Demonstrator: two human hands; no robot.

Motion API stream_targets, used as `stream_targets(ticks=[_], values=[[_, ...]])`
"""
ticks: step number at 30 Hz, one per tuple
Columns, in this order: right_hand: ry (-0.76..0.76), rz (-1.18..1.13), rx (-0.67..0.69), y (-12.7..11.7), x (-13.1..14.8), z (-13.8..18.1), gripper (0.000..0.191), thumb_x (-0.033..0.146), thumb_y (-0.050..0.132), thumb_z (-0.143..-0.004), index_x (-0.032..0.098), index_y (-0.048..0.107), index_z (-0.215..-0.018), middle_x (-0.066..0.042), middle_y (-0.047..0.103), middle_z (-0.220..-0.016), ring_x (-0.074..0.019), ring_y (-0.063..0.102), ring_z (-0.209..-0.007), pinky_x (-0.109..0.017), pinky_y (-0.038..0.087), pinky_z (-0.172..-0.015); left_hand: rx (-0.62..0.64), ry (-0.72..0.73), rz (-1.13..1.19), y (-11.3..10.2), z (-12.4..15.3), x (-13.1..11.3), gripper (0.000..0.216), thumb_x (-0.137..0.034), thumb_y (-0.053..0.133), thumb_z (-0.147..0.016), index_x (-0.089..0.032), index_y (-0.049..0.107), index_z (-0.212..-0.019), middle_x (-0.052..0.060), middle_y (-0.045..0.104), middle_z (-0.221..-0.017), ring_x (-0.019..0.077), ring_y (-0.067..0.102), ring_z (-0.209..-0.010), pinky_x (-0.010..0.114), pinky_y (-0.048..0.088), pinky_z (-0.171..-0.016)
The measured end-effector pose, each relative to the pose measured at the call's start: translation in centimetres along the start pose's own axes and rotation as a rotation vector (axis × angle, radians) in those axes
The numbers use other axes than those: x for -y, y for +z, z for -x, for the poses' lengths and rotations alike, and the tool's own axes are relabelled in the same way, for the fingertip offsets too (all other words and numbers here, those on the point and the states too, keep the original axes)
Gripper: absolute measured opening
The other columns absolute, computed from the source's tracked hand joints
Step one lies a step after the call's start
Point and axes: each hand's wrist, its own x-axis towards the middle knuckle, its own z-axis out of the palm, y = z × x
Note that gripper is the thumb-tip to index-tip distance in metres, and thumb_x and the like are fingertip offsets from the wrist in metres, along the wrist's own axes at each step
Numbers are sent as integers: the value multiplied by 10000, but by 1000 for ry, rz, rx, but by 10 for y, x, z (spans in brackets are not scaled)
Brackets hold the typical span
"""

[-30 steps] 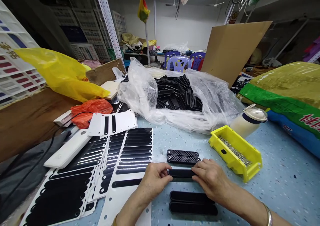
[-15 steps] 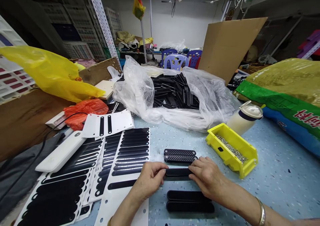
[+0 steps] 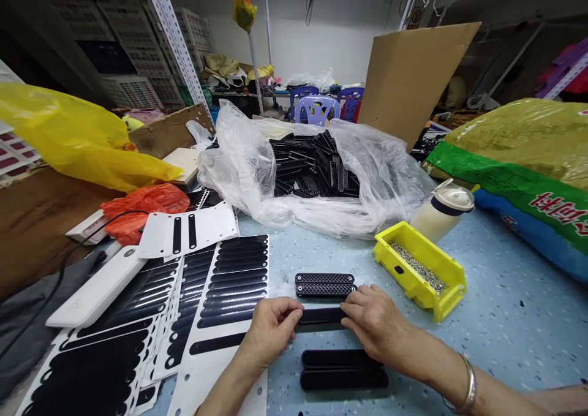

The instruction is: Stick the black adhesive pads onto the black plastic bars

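Between my hands is a long black strip with rounded ends hidden by my fingers; whether it is one layer or two I cannot tell. My left hand pinches its left end between thumb and forefinger. At the right end, my right hand has its fingers closed on it. Just behind lies a pair of black textured handle pieces with a shiny screw at the left end of each. Nearer to me, two smooth black pieces lie side by side. By my left forearm is a white sheet of black stickers.
A yellow bin of small metal parts stands at the right, beside a cream-coloured lidded cup. Behind, clear plastic sheeting surrounds a heap of black pieces. More sticker sheets and a white elongated case lie left.
The whole view has shifted slightly, so things appear a little further left. Both hands stay at the ends of the black strip, which looks slightly tilted now.
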Motion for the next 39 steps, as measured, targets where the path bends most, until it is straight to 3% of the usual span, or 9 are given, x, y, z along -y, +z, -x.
stream_targets(ticks=[18, 39], values=[[-27, -171, -57, -1, -11, 0, 114, 149, 599, -889, 165, 710, -869, -50, 646, -781, -183, 544, -744, -316, 413, -707, -16, 16, -53, -1, 0, -5, 280, -412, 625, -711, -145, 707, -705, -27, 514, -442, 84, 429, -371, 181, 341, -350], [-34, -338, 20, -1, -23, 1, 147, 236, 586, -940, 154, 704, -911, -57, 653, -844, -180, 533, -802, -310, 415, -737, -37, -26, -54, -2, -1, -8, 300, -436, 672, -677, -141, 721, -703, -24, 540, -441, 77, 452, -358, 171, 379, -350]])
